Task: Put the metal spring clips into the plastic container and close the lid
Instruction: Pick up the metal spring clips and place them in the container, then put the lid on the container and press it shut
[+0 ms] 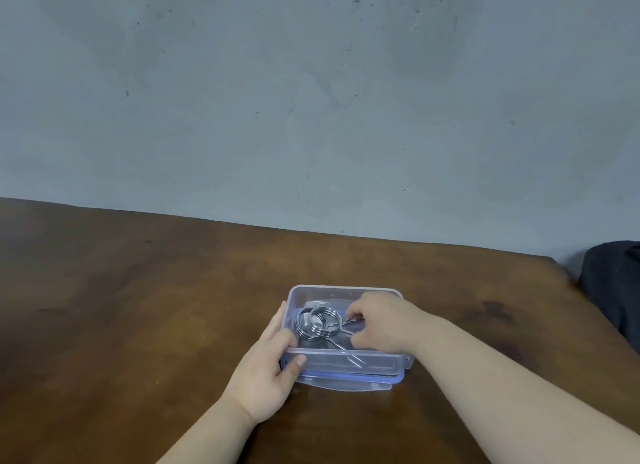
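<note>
A clear plastic container (346,291) stands open on the wooden table, resting on its blue-rimmed lid (349,382), which lies flat underneath it. Inside are shiny metal spring clips (316,323) with coiled rings and long wire handles. My left hand (268,370) grips the container's near left corner, thumb on the front wall. My right hand (379,319) reaches into the container from the right, its fingers pinched on the handle of a spring clip.
The brown wooden table (138,307) runs back to a grey concrete wall (311,99). A dark fabric object (613,283) sits at the table's far right edge.
</note>
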The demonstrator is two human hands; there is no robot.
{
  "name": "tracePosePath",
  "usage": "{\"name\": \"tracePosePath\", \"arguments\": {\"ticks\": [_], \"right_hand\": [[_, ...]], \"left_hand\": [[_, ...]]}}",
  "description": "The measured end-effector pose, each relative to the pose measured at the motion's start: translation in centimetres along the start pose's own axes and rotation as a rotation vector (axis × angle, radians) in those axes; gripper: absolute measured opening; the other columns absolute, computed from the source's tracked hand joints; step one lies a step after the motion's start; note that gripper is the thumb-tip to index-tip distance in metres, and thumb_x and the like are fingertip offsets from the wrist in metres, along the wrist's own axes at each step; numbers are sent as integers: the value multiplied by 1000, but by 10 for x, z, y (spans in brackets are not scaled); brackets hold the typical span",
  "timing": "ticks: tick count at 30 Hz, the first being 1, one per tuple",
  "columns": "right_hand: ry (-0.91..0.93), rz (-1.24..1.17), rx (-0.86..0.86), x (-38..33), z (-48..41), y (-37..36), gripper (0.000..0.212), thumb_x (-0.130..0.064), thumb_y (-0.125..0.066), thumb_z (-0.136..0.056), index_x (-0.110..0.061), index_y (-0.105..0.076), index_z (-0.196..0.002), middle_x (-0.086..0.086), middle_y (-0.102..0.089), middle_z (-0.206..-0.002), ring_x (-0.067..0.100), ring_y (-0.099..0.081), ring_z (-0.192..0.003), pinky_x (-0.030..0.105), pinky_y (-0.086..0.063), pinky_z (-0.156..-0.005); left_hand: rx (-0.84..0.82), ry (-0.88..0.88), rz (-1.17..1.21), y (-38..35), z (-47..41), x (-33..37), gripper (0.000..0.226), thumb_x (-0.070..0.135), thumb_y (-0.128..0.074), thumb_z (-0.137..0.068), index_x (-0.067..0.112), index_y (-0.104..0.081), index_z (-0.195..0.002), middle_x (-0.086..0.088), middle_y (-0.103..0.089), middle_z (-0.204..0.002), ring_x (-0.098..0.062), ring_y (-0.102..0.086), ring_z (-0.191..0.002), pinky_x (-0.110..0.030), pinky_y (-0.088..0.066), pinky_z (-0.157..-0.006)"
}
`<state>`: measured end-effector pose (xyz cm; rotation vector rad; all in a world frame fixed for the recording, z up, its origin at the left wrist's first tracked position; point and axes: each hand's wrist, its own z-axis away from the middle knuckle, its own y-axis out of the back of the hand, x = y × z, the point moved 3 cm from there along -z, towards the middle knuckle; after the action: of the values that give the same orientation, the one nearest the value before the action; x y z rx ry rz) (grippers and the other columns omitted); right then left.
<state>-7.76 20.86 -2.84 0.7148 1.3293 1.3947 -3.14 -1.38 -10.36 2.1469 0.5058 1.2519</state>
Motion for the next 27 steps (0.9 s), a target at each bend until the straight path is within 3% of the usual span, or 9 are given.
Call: {"name": "tracePosePath", "arguments": {"ticks": [5, 9, 12, 14, 16, 18, 21, 24, 27], "right_hand": [[12, 82, -10, -2, -12, -7, 29, -35, -66, -82, -23, -72, -108, 1, -68, -102, 25, -63, -91, 40, -57, -78], [33, 62, 36, 3, -15, -11, 29, -40, -68, -87, -26, -73, -111, -3, -67, -107, 20, -61, -96, 38, -54, -80], [66, -6, 181, 6, -8, -9, 21, -32, -58, -93, -26, -76, -101, -7, -70, -103, 16, -60, -98, 37, -50, -89], [85, -102, 276, 7, 5, -6, 22, -31, -57, -94, -22, -75, -87, -7, -70, -94, 11, -61, -91, 30, -49, -81], [151, -154, 258, 6, 23, -4, 31, -47, -60, -91, -21, -69, -76, -7, -66, -84, 9, -57, -84, 29, -47, -73], [228, -67, 184, 3, 39, -8, 43, -64, -57, -84, -22, -63, -72, -8, -61, -77, 10, -53, -79, 29, -46, -70], [308, 185, 191, -2, 48, -18, 39, -53, -56, -91, -17, -60, -74, -7, -51, -72, 13, -45, -75, 29, -34, -71], [338, 202, 238, -1, 48, -22, 34, -39, -54, -100, -18, -51, -73, -6, -47, -73, 15, -40, -73, 28, -30, -75], [335, 165, 282, 3, 49, -18, 35, -37, -54, -101, -20, -46, -71, -8, -45, -73, 14, -40, -74, 28, -31, -76]], "left_hand": [[11, -27, -15, 1, 0, 1, 18, 47, -50, -91, 42, -39, -77, 29, -11, -162, 18, -25, -137, -34, -52, -84], [15, -25, -21, 0, 0, 0, 19, 43, -51, -90, 41, -39, -76, 21, -13, -165, 23, -30, -129, -42, -54, -81], [17, -20, 1, 0, -1, -1, 19, 44, -52, -91, 37, -41, -77, 23, -16, -164, 12, -41, -130, -42, -54, -80], [16, -9, -4, -1, 0, -3, 19, 44, -52, -91, 34, -42, -79, 25, -17, -163, 3, -49, -127, -40, -54, -78], [17, 2, -16, -2, 0, -3, 19, 45, -52, -90, 32, -41, -81, 23, -21, -162, -1, -53, -122, -37, -54, -77], [16, -3, 4, -2, 0, -2, 20, 46, -52, -91, 32, -41, -82, 20, -27, -160, -6, -58, -114, -34, -54, -73], [8, 60, 50, -2, 0, -3, 17, 43, -57, -91, 40, -43, -99, 34, -30, -153, 2, -55, -117, -25, -51, -79], [-3, 196, 130, -2, -1, -5, 66, 36, -70, -89, 63, -20, -122, 54, -41, -127, 13, -56, -109, -12, -47, -82], [-40, 280, 184, -4, -2, -6, 92, 26, -82, -82, 48, -9, -135, 46, -38, -130, 19, -50, -112, -6, -43, -85]]}}
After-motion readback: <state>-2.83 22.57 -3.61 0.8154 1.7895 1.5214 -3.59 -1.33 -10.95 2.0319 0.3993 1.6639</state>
